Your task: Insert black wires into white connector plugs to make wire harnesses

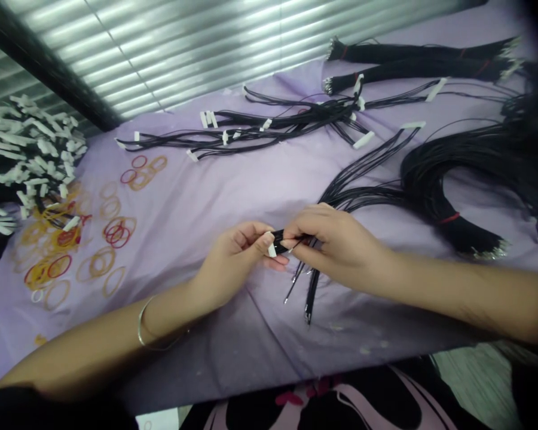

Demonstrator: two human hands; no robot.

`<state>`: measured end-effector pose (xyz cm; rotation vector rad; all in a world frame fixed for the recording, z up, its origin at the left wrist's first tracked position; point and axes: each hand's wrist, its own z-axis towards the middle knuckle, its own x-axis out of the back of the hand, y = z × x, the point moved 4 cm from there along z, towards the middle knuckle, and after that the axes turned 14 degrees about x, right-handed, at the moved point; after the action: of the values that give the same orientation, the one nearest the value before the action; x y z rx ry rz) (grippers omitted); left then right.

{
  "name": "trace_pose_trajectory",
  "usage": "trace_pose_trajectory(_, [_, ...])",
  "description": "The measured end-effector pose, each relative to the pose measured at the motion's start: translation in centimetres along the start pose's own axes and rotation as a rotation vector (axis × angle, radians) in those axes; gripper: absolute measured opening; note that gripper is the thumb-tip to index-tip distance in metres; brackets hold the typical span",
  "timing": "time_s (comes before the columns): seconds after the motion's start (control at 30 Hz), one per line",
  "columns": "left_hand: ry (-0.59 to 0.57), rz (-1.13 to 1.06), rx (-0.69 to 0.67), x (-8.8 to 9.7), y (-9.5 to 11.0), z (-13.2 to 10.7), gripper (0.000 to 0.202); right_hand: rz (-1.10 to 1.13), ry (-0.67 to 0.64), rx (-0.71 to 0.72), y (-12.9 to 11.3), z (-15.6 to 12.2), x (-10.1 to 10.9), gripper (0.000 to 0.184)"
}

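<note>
Between finger and thumb, my left hand [233, 260] pinches a small white connector [271, 245] with black wires running out of it to the right. Right beside it, my right hand [336, 236] is closed on the black wires [311, 292], close to the connector's wire side. Loose wire ends with small metal tips hang below my right hand over the cloth. Behind that hand, more black wires [341, 173] lead up to a white connector [412, 125] lying on the cloth.
Rubber bands [67, 239] lie scattered at left beside a heap of white connectors [27, 149]. Wired connector sets [287, 122] stretch across the back of the purple cloth [233, 179]. Tied black wire bundles [412, 63] lie back right, and a curved bundle [425, 179] at right.
</note>
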<state>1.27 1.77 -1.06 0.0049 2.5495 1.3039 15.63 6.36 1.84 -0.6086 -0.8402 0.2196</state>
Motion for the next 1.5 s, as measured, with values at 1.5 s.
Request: trace_pose_trajectory(1.5, [-0.026,0.035,0.014,0.1,0.2,-0.3,0.026,0.054,-0.101,-0.104,0.3,-0.3,1.2,0.008])
